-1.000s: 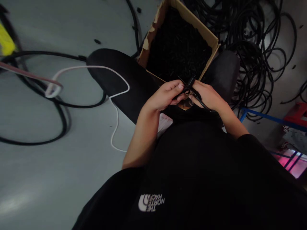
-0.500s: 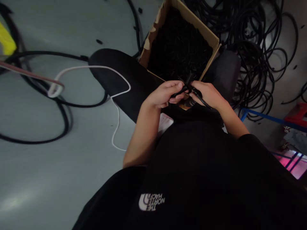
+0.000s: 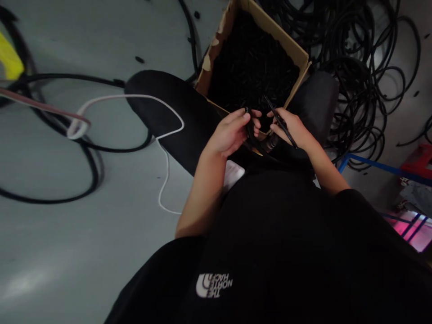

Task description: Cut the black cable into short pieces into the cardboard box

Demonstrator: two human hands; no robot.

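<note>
My left hand (image 3: 234, 129) is closed on a black cable (image 3: 250, 130), its cut end up by the thumb. From there the cable bends down toward my lap. In my right hand (image 3: 286, 126) is a slim black pointed tool (image 3: 281, 119), slanting across the fingers; its exact kind is too dark to make out. The two hands are a little apart, above the near corner of a cardboard box (image 3: 280, 29). Many short black pieces (image 3: 253, 63) fill that box, which stands between my knees.
Tangled black cable (image 3: 361, 90) lies on the floor at right, and larger loops (image 3: 94, 166) at left. A white cord (image 3: 167, 171) crosses my left leg. Near my lap is a white object (image 3: 234, 171). A blue frame (image 3: 378, 163) and a red item (image 3: 418, 164) stand right.
My hands have moved apart. The tool has come away from the cable to the right, and the cable end now points up in my left hand.
</note>
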